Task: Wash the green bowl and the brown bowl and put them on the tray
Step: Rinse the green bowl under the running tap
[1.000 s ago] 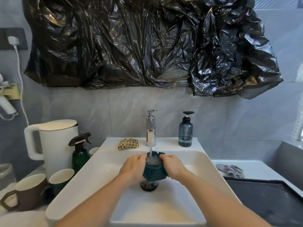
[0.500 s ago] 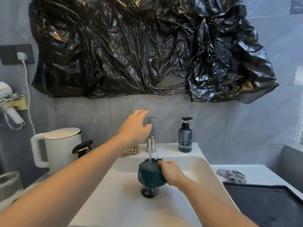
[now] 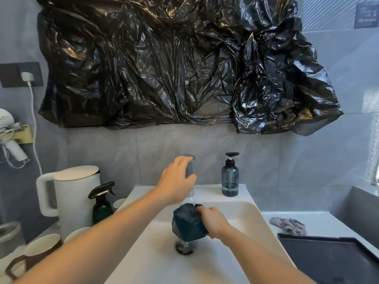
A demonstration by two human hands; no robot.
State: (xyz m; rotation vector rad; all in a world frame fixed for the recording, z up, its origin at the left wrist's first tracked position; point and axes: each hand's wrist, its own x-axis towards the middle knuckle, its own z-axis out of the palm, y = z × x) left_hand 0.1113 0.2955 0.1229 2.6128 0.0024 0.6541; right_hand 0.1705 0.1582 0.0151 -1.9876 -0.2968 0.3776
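Left hand (image 3: pixel 177 181) up at the tap (image 3: pixel 189 173), fingers curled round its chrome head and handle; the tap is blurred and mostly covered by the hand. Right hand (image 3: pixel 213 222) grips the green bowl (image 3: pixel 188 224) by its handle side, fingers wrapped over the rim, holding it above the drain (image 3: pixel 184 245) of the white sink (image 3: pixel 252 218). Green bowl is faceted, dark teal, tilted slightly, its inside dark and wet-looking.

Left to right across the scene: wall socket (image 3: pixel 21 74) with white plug and cord; white hair dryer (image 3: pixel 9 138) on a wall bracket. On the table left of the sink, a brown bowl (image 3: pixel 39 253) with a handle and pale inside, near the bottom edge; another pale-rimmed cup (image 3: pixel 74 235) just beside it, partly behind the left forearm. Behind these, a white kettle (image 3: pixel 71 193), then a dark green spray bottle (image 3: pixel 101 203) with black trigger, touching or just beside the kettle, cannot tell which.

Blue-grey pump bottle (image 3: pixel 230 177) stands on the sink's back ledge, right of the tap. Crumpled grey cloth (image 3: pixel 288 225) lies on the table right of the sink. Dark tray (image 3: pixel 328 261) sits just in front of the cloth, at the lower right. Black plastic sheet (image 3: pixel 174 64) covers the wall above.
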